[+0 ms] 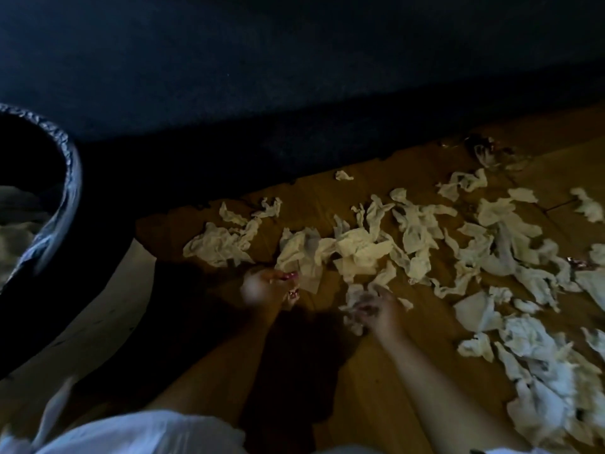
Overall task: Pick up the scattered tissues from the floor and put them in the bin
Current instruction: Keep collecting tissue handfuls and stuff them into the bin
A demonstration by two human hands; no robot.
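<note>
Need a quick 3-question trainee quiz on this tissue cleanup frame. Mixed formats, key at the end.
1. True or false: the bin stands to the left of the scattered tissues.
2. The right hand grips: A) the bin rim B) a crumpled tissue C) nothing.
3. Fill in: the tissues lie on a ____ floor.
Key: 1 true; 2 B; 3 wooden.

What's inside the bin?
Pale crumpled tissues lie inside the bin. Anything beneath them is covered, and the upper interior is too dark to see.
</note>
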